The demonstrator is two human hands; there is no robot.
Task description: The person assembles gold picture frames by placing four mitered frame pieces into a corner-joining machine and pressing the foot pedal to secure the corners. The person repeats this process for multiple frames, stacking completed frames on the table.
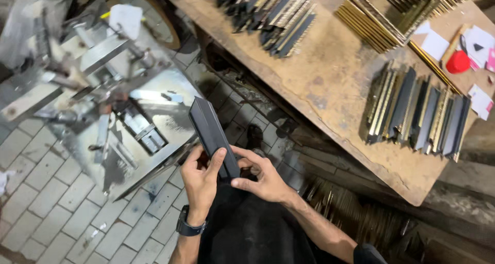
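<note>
Both my hands hold one short black moulding piece [209, 127] with a mitred upper end, pointing up and away from me. My left hand [198, 179], with a dark watch on its wrist, wraps the lower part from the left, its index finger laid along the face. From the right, my right hand [263, 176] pinches the bottom end. The piece hangs above my dark-clothed lap, just right of the metal machine [103, 104].
A worn wooden workbench [335, 83] runs along the right, carrying stacks of black and gold moulding pieces [417, 114], more at the top [273, 11], gold frames [392, 13], paper slips and a red cap [458, 61]. Grey paving bricks [56, 207] cover the floor.
</note>
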